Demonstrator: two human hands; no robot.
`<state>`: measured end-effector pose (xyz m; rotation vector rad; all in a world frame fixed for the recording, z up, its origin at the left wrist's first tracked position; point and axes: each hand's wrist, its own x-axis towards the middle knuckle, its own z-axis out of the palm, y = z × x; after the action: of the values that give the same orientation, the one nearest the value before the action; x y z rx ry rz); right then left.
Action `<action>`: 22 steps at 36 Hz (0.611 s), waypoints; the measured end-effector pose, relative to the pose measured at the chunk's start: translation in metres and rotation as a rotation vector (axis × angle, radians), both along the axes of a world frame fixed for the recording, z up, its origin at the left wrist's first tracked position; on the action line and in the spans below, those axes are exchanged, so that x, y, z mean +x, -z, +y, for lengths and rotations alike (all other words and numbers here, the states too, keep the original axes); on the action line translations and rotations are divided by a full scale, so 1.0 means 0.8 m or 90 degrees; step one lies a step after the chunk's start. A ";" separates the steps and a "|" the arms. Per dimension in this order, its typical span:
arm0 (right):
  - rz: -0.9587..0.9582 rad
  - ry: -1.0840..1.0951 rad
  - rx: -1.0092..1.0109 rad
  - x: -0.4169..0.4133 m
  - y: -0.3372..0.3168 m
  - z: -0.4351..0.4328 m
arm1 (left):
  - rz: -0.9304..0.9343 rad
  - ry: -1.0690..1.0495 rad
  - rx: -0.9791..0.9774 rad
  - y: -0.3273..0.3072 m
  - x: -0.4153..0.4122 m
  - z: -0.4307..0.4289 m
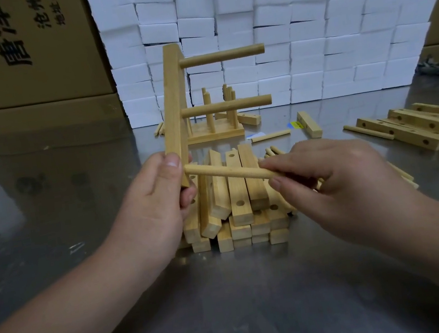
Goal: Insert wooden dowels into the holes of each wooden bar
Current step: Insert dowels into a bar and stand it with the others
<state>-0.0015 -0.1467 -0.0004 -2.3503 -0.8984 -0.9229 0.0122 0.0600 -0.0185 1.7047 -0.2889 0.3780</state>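
Wooden bar (174,110), one, upright with a slight tilt, its lower end gripped by the left hand (158,203), thumb on the near face and fingers curled behind. Two dowels were seated in it above that grip: upper dowel (222,55) near the top end, middle dowel (226,106) about halfway down, both jutting sideways toward the right hand's side. Third dowel (227,172), pinched at one end between thumb and fingertips of the right hand (335,178), lay nearly level between the two grips, its free tip touching the bar just beside the left thumb; whether it had entered a hole could not be told. Directly below both grips: pile of bars (238,200), drilled, stacked unevenly on the metal table (232,305). Beyond the left grip: finished rack (216,133), flat base with upright pegs. Beyond the right grip: loose dowel (270,135) and short bar (310,127), lying flat; further out to that side, row of drilled bars (416,130). At the back, wall of white boxes (308,41); far out past the left grip, cardboard box (13,51) with printed characters
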 end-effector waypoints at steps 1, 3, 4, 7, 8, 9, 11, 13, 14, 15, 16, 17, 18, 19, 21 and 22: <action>0.001 -0.003 0.008 0.001 0.001 0.000 | -0.009 0.002 0.011 -0.001 -0.001 0.000; 0.001 -0.006 0.029 0.002 0.003 0.001 | -0.027 0.007 0.025 -0.001 -0.003 -0.002; 0.001 -0.005 0.039 0.002 0.003 0.002 | -0.032 0.008 0.028 -0.002 -0.004 -0.003; -0.017 0.003 0.045 0.002 0.003 0.005 | -0.038 -0.001 0.040 -0.002 -0.005 -0.004; -0.028 0.009 0.044 0.002 0.003 0.006 | -0.041 -0.003 0.044 -0.002 -0.005 -0.004; -0.038 0.014 0.043 0.002 0.002 0.007 | -0.046 -0.005 0.048 -0.002 -0.005 -0.005; -0.054 0.018 0.044 0.002 0.002 0.008 | -0.055 -0.006 0.049 -0.001 -0.006 -0.007; -0.065 0.017 0.042 0.002 0.002 0.008 | -0.057 -0.001 0.032 0.000 -0.007 -0.009; -0.069 0.014 0.040 0.002 0.002 0.008 | -0.057 0.002 0.022 0.000 -0.008 -0.010; -0.072 0.011 0.037 0.002 0.002 0.008 | -0.059 0.005 0.019 0.000 -0.008 -0.010; -0.075 0.009 0.033 0.002 0.002 0.008 | -0.063 0.007 0.022 0.000 -0.008 -0.010; -0.080 0.008 0.028 0.001 0.002 0.008 | -0.066 0.008 0.026 0.000 -0.008 -0.010; -0.084 0.008 0.021 0.001 0.001 0.008 | -0.069 0.008 0.030 0.000 -0.009 -0.010; -0.087 0.010 0.015 0.001 0.001 0.009 | -0.073 0.005 0.038 0.000 -0.008 -0.009; -0.091 0.009 0.002 0.001 -0.001 0.009 | -0.076 -0.006 0.066 0.000 -0.008 -0.007; -0.094 0.009 -0.003 0.002 -0.001 0.009 | -0.075 -0.012 0.080 0.000 -0.009 -0.007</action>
<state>-0.0002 -0.1396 0.0008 -2.3192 -0.9429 -1.1133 0.0054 0.0547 -0.0183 1.8125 -0.3901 0.4831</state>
